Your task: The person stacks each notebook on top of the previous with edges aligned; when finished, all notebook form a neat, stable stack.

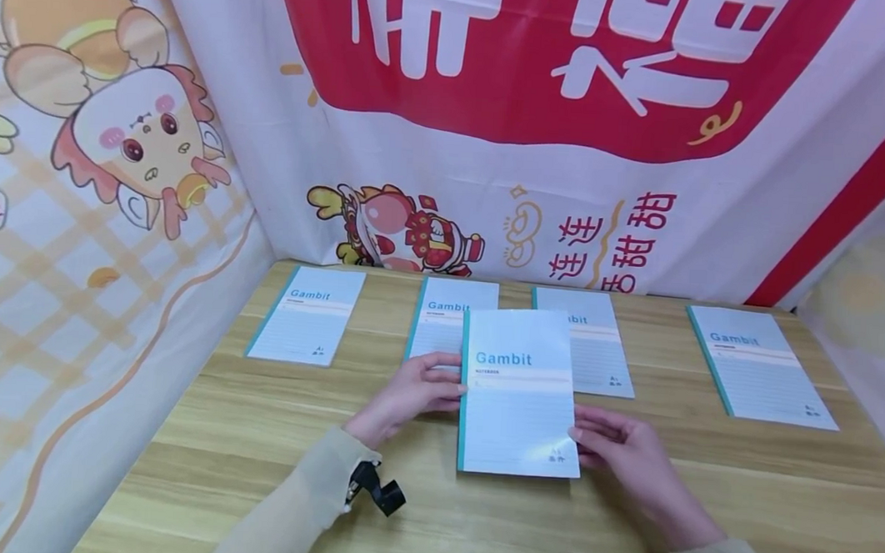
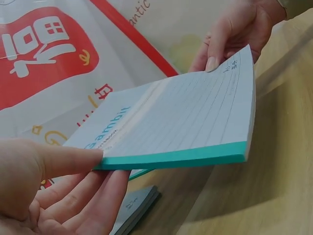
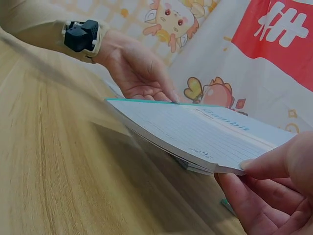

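Observation:
A light blue Gambit notebook with a teal spine is held up off the table between both hands. My left hand pinches its spine edge, thumb on top and fingers beneath, as the left wrist view shows. On the opposite edge, my right hand pinches the notebook near its lower corner, thumb on the cover. In the right wrist view a shadow falls on the wood under the raised notebook. Behind it, two similar notebooks, one left and one right, lie on the table, partly hidden.
More matching notebooks lie at the far left and far right of the wooden table. Printed cloth hangs along the back edge, and patterned cloth covers the left side. Each wrist wears a small black device.

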{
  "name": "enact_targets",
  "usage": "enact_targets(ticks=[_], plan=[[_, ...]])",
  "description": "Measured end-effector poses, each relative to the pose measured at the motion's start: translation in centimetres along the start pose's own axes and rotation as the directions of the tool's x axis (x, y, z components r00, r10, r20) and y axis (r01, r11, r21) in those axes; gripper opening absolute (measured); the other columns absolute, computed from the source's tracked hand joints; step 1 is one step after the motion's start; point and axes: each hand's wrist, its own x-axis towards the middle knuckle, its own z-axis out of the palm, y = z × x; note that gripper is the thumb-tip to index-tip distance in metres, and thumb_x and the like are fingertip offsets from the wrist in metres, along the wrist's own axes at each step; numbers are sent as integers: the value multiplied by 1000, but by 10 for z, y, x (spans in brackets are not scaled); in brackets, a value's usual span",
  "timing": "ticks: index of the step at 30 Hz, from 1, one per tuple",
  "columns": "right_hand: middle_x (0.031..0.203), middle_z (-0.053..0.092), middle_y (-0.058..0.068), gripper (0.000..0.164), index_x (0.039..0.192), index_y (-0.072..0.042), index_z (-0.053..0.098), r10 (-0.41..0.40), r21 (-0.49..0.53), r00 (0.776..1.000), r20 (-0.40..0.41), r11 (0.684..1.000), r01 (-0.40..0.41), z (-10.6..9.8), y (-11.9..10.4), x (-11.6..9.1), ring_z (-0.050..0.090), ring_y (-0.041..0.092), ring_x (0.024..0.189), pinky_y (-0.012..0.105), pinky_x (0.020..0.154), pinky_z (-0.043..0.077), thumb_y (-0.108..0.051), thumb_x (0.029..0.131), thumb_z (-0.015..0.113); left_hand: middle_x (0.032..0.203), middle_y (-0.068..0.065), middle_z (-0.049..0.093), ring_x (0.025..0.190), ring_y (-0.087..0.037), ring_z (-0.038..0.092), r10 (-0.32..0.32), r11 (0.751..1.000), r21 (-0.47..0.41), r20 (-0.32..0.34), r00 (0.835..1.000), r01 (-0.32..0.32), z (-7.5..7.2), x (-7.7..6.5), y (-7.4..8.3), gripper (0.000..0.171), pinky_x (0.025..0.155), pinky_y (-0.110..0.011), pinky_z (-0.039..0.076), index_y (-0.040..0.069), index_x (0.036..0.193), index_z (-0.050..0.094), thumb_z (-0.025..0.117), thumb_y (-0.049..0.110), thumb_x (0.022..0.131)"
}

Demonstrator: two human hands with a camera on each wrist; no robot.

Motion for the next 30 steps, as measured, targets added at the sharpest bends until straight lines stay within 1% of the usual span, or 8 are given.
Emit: enact_targets(ticks=[4, 7, 12, 18, 20, 24, 27, 30], plan=[[122, 68, 17, 46, 140, 3, 57, -2, 24, 1000, -8, 1000, 2, 1, -3, 3, 69, 22, 103, 35, 83, 60, -9, 97, 71, 117, -16, 70, 102, -30, 71, -16, 1000, -23, 17, 1000, 16, -2, -3, -1, 48, 86, -40, 60, 2, 138, 56, 75, 7, 94], [123, 68, 17, 48, 140, 3, 57, -18, 42, 1000, -8, 999, 18, 0, -4, 6, 70, 22, 102, 35, 83, 60, -11, 97, 72, 116, -16, 71, 102, -31, 71, -15, 999, -33, 23, 1000, 16, -1, -4, -4, 46, 85, -41, 60, 1, 135, 58, 75, 6, 93], [126, 67, 18, 53, 142, 4, 54, -54, 46, 998, 8, 997, 54, -1, -5, 13, 70, 22, 101, 35, 84, 60, -15, 97, 73, 111, -16, 73, 99, -29, 72, -21, 1000, -5, 2, 1000, 21, 1, -4, -8, 42, 85, -40, 60, -2, 130, 60, 76, 7, 92], [128, 65, 19, 53, 142, 3, 54, -47, 41, 999, 16, 998, 46, 2, -9, 22, 70, 24, 103, 35, 85, 60, -18, 97, 73, 108, -16, 73, 94, -27, 72, -3, 1000, 24, -18, 1000, 4, 0, -6, -9, 40, 84, -40, 60, -6, 128, 61, 75, 9, 94], [129, 65, 20, 53, 142, 3, 54, -46, 47, 999, 20, 998, 45, 4, -10, 24, 70, 25, 104, 36, 85, 60, -19, 97, 73, 108, -16, 73, 95, -27, 72, 0, 1000, 19, -28, 1000, 1, -1, -6, -9, 40, 85, -40, 60, -6, 128, 61, 75, 10, 94], [129, 65, 18, 48, 141, -1, 57, -34, 55, 999, 8, 998, 34, 7, -11, 29, 69, 23, 106, 35, 86, 59, -18, 98, 71, 109, -14, 73, 96, -26, 72, 6, 1000, 30, -58, 998, -4, -5, -6, -8, 40, 85, -39, 60, -3, 130, 61, 74, 13, 95], [129, 64, 18, 45, 140, -1, 58, -46, 61, 999, 2, 997, 46, 11, -12, 32, 69, 23, 107, 35, 87, 59, -18, 99, 70, 111, -14, 71, 98, -25, 71, 19, 999, 41, -76, 997, -16, -9, -6, -6, 40, 86, -38, 60, -2, 131, 61, 73, 14, 96], [128, 65, 19, 45, 139, 1, 58, -72, 73, 997, -2, 995, 72, 16, -13, 35, 69, 23, 105, 35, 86, 59, -17, 99, 71, 112, -15, 70, 100, -26, 71, 29, 999, 38, -90, 995, -25, -13, -6, -6, 40, 87, -37, 59, -2, 130, 61, 73, 14, 96]])
